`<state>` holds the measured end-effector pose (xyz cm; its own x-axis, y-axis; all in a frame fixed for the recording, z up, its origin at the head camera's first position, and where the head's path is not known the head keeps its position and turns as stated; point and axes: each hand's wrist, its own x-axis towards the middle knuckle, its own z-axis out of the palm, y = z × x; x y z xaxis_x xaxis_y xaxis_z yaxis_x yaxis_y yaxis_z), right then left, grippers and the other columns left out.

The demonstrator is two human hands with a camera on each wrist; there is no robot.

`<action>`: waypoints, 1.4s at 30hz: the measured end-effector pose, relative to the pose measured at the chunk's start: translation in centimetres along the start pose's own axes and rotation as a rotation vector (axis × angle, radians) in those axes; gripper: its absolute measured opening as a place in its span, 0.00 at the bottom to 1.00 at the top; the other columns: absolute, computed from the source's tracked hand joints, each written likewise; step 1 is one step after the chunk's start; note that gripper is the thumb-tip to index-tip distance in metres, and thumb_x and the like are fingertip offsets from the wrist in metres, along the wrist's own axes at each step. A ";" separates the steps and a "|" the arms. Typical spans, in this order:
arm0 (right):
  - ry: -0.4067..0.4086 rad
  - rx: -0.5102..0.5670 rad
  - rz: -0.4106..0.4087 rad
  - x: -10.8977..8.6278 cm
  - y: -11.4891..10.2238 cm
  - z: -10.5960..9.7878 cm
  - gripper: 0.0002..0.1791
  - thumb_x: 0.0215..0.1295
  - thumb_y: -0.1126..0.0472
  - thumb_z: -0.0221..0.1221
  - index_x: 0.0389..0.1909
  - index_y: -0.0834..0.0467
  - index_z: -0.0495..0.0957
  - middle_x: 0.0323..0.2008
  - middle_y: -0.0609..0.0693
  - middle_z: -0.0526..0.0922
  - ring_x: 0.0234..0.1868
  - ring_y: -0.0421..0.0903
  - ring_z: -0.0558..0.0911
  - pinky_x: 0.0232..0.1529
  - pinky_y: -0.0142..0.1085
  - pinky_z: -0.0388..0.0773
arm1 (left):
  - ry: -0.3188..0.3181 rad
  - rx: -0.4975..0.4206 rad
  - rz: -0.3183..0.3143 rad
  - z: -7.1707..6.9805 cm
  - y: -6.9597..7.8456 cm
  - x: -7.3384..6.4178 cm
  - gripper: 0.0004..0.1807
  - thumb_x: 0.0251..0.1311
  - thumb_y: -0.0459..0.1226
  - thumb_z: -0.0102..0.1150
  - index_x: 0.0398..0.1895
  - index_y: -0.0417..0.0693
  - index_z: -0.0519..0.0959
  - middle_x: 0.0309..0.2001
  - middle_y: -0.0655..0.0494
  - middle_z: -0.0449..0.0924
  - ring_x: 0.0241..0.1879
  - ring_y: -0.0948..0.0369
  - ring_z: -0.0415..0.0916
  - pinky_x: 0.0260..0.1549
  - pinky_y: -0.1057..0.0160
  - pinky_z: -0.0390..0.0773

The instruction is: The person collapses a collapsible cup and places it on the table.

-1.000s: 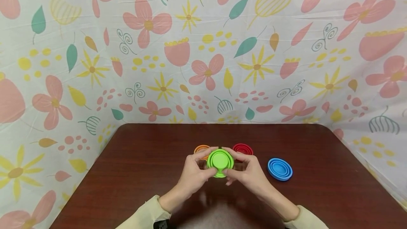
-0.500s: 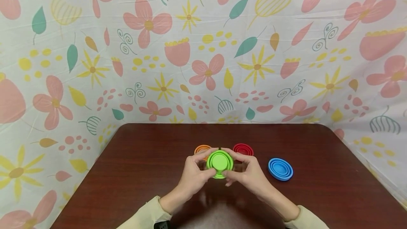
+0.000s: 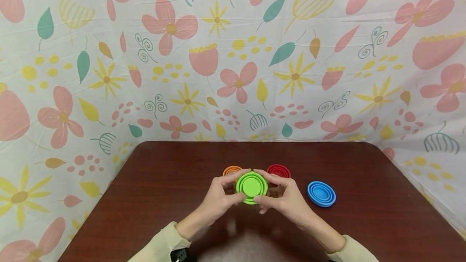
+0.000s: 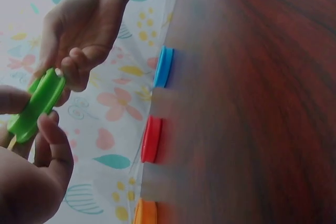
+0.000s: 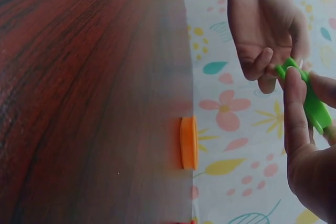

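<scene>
A green collapsible silicone cup, folded down into concentric rings, is held up above the table with its round middle toward the head camera. My left hand pinches its left side, index finger along the top and thumb at the lower front. On the right side my right hand pinches it the same way. In the left wrist view the green cup shows edge-on as a thin grooved disc. Its edge profile also appears in the right wrist view, where fingers hide part of the cup.
Behind the hands lie an orange collapsible cup, partly hidden, and a red one. A larger blue one lies to the right. All rest on the dark brown wooden table, with a flower-printed cloth rising behind.
The green cup's middle, uneven near the thumbs before, now looks round and evenly ringed. My thumbs have shifted slightly outward to its lower edge. The other cups stay where they were.
</scene>
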<state>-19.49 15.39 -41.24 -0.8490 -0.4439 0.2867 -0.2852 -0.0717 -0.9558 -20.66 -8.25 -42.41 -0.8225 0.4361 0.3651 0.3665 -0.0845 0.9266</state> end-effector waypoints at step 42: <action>0.007 -0.039 -0.049 -0.1 -0.2 -0.7 0.32 0.70 0.72 0.65 0.74 0.63 0.71 0.50 0.67 0.80 0.27 0.67 0.84 0.28 0.57 0.87 | -0.075 -0.052 -0.005 -0.4 0.2 0.1 0.36 0.69 0.28 0.66 0.79 0.51 0.69 0.57 0.45 0.79 0.38 0.59 0.77 0.34 0.62 0.87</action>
<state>-19.66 16.04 -41.02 -0.8367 -0.4346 0.3332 -0.3431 -0.0580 -0.9375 -20.81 -8.56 -42.12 -0.7886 0.5024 0.3546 0.3381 -0.1275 0.9324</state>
